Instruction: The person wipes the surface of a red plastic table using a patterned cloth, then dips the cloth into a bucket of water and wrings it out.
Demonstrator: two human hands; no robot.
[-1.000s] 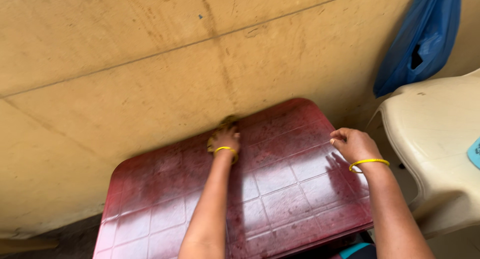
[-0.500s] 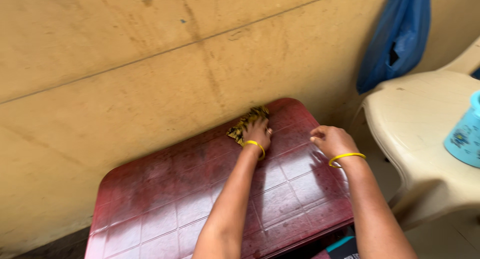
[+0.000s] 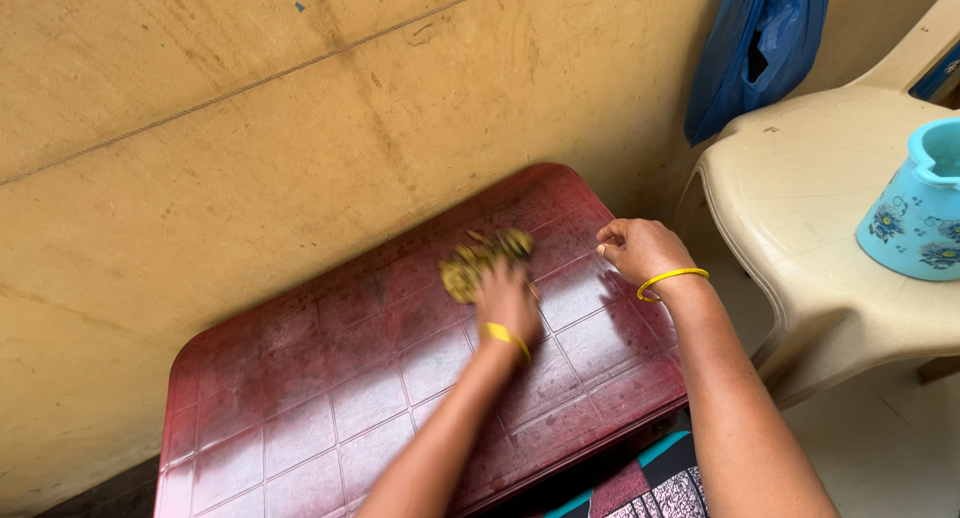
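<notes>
Left hand [image 3: 505, 300] presses a yellow-black cloth [image 3: 483, 261] onto the red stool [image 3: 300, 398]; right hand [image 3: 643, 250], loosely curled, rests at its edge.

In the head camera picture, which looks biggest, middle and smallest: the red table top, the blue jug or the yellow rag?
1. Red table top, by far the largest.
2. Blue jug, partly cut off at the picture's edge.
3. Yellow rag, partly under the left hand and blurred, so its rank below the jug is unsure.

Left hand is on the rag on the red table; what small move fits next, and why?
Probably sweep the rag toward the near left of the table: the left hand presses it near the far edge, the right hand steadies that side, and smudges show there.
</notes>
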